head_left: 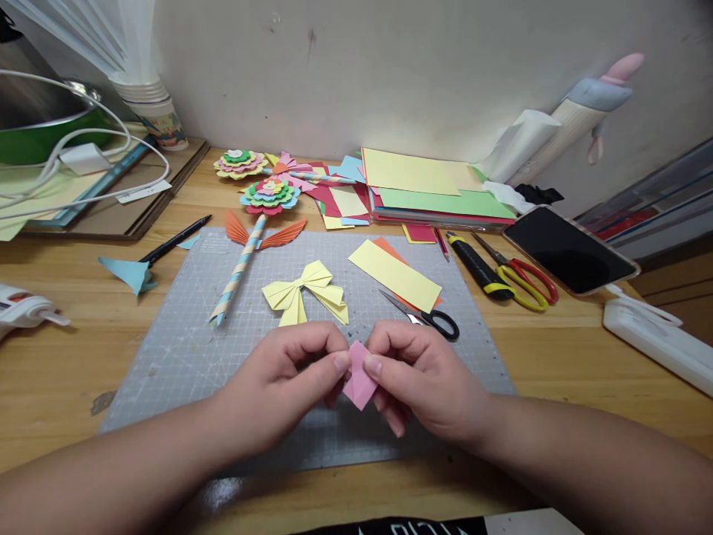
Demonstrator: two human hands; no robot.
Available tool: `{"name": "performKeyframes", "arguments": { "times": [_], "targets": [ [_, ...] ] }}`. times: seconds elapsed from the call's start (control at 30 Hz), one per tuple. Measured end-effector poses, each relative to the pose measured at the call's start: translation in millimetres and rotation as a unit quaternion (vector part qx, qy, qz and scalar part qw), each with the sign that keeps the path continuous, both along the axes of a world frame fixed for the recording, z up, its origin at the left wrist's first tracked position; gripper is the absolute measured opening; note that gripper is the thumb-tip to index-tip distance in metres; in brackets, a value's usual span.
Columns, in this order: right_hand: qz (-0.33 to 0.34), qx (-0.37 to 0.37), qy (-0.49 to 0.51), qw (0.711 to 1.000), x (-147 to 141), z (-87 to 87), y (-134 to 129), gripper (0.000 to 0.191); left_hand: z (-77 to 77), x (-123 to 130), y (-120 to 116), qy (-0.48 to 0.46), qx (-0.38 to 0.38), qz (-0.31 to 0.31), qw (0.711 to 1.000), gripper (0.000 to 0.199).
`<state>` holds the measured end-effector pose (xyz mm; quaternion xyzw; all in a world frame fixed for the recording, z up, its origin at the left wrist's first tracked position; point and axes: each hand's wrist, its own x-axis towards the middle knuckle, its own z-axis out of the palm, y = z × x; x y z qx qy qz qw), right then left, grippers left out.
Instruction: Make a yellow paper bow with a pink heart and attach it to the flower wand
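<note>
Between my two hands is a small folded piece of pink paper [360,385], held above the grey cutting mat [183,371]. My left hand [304,368] pinches its left edge between thumb and forefinger. On the other side, the thumb and forefinger of my right hand [420,375] grip its right edge. Just beyond my hands lies a yellow paper bow [305,290]. Black-handled scissors [440,323] rest near my right hand, beside a yellow paper strip [395,273] lying over orange paper. A paper flower with a striped stem [243,260] lies on the mat's left part.
Stacked coloured paper [440,200] lies by the wall. To the right are a utility knife [479,267], pliers [523,279], a phone [571,245] and a white power strip [651,334]. A glue gun [25,308] and a black pen [177,239] lie left.
</note>
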<state>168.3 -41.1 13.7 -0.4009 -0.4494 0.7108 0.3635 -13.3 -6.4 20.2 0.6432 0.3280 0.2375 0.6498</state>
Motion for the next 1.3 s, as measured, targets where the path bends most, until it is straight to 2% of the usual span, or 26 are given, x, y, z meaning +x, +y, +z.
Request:
{"name": "performKeyframes", "arguments": {
  "times": [0.2,0.3,0.4,0.5,0.67,0.8,0.93,1.03,1.13,1.3],
  "targets": [
    [0.026,-0.01,-0.003,1.0,0.0,-1.3,1.0,0.025,0.7,0.0,1.4,0.024,0.039,0.006,0.999,0.028],
    [0.024,-0.006,0.007,1.0,0.5,-1.4,1.7,0.025,-1.7,0.3,2.8,-0.018,-0.026,0.012,0.999,0.028],
    [-0.027,0.025,0.004,0.999,0.8,-1.2,2.0,0.025,-4.2,2.3,3.9,-0.055,-0.105,0.009,0.993,0.023],
    [-0.058,0.057,-0.011,0.997,-0.1,-0.8,2.1,0.025,-3.1,5.5,3.3,-0.041,-0.108,0.015,0.993,0.018],
    [-0.028,0.064,-0.045,0.997,-2.1,0.3,3.0,0.025,0.9,7.0,2.6,-0.034,-0.082,0.052,0.995,0.021],
    [-0.021,0.045,-0.035,0.998,-0.9,0.0,4.8,0.026,-2.5,3.7,5.7,-0.069,-0.141,0.056,0.986,0.02],
    [-0.039,0.007,0.002,0.999,1.9,-2.3,6.2,0.022,-7.1,1.5,9.0,-0.149,-0.24,0.045,0.958,0.021],
    [-0.034,-0.01,0.018,0.999,3.6,-4.9,5.9,0.023,-7.4,1.7,9.9,-0.163,-0.288,0.028,0.943,0.018],
    [-0.026,-0.008,0.019,0.999,4.1,-5.7,5.3,0.024,-6.8,1.9,10.0,-0.151,-0.31,0.03,0.938,0.017],
    [-0.02,0.012,0.0,1.0,2.4,-1.5,4.3,0.026,-7.5,1.5,10.1,-0.131,-0.295,0.02,0.946,0.019]
  ]
}}
